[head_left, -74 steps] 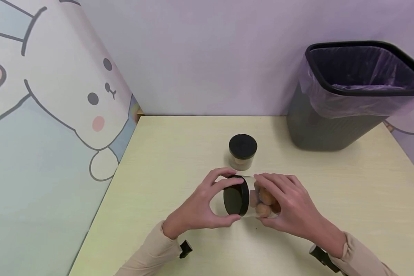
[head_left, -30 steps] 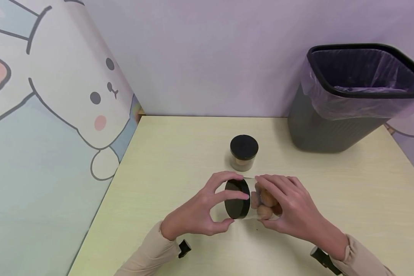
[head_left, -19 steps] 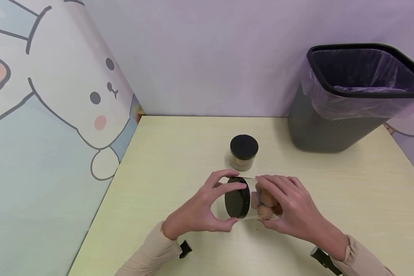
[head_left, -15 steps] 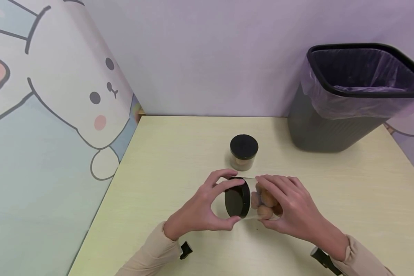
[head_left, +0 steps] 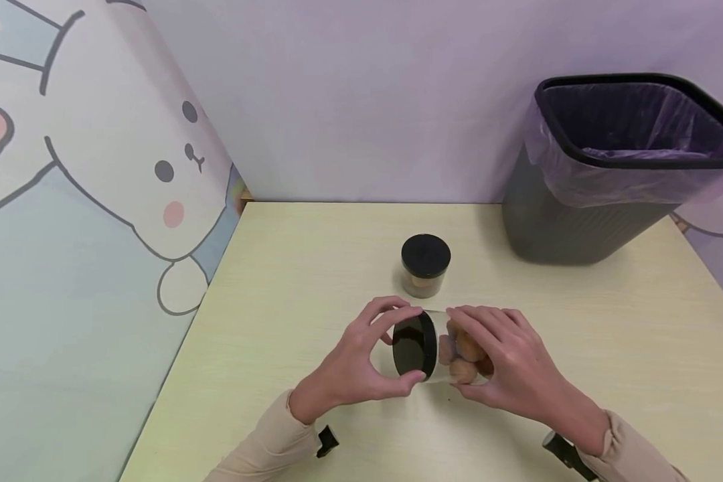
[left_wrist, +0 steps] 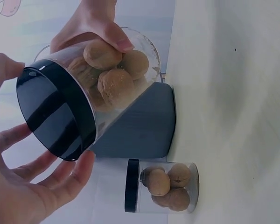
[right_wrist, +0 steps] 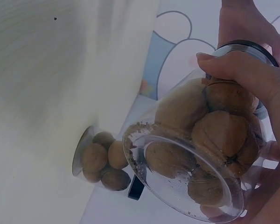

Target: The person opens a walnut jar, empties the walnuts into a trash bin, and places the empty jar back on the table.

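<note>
A clear jar (head_left: 442, 369) of walnuts (left_wrist: 116, 87) lies on its side in the air, its black screw lid (head_left: 411, 345) facing left. My left hand (head_left: 361, 355) grips the lid by its rim, thumb on the near edge and fingers on the far edge. Around the clear body, toward its base, my right hand (head_left: 512, 358) holds the jar, and its thumb presses the glass-like wall in the right wrist view. The lid is on the jar. Several walnuts show through the wall, some hidden behind the right hand.
Just beyond the hands stands a second black-lidded jar (head_left: 422, 284), upright, with walnuts inside. A grey bin (head_left: 569, 224) with a purple-tinted liner (head_left: 626, 184) sits at the back right of the pale table (head_left: 301, 268). Walls border the table's back and left.
My left fingers have shifted round the lid's rim, the index finger moving from the lid's face side up to its far edge. My right hand and the jar have stayed nearly in place.
</note>
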{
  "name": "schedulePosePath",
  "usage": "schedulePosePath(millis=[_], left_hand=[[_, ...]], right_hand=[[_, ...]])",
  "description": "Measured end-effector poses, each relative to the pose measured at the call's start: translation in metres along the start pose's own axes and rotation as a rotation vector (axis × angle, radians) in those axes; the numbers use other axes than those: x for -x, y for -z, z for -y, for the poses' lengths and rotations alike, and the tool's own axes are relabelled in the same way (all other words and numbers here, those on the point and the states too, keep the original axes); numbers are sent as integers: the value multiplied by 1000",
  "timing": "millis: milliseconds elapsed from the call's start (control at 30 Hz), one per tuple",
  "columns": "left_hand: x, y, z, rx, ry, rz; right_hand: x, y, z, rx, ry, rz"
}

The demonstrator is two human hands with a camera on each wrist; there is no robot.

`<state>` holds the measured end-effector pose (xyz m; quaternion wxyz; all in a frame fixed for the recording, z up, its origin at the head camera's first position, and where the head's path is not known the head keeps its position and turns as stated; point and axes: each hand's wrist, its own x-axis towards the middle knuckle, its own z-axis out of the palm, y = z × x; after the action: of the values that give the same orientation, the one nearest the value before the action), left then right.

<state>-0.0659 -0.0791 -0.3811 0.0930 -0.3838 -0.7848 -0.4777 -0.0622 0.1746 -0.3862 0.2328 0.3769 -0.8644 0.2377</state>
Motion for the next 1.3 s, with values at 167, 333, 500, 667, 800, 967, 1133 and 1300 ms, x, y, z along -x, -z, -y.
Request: schedulePosePath(millis=[167,333,500,667,800,967,1133,1300], left_hand=[[1,4,-2,4,31,36],[0,10,-4,-20,-43,86],[-1,15,-7,-59,-167,124],[-1,17,-9,-85,-220,182],[-1,16,-8,-86,-219,203],[-1,15,-6,-69,-214,202],[-1,13,-5,-58,-177,185],[-1,11,-3,-26,-112,148]], right_hand=[[-1,-1,-1,6,35,-45],[-1,-1,-1,2,37,-42],[-2,-1,0,0,30,-38],[-3,0,0,-3,25,-26],[-3,0,0,-3,28,-26],[-4,0,0,-3,35,-34],[-2,0,-1,-5,29,-30],[-2,-1,-1,-9,36,-44]])
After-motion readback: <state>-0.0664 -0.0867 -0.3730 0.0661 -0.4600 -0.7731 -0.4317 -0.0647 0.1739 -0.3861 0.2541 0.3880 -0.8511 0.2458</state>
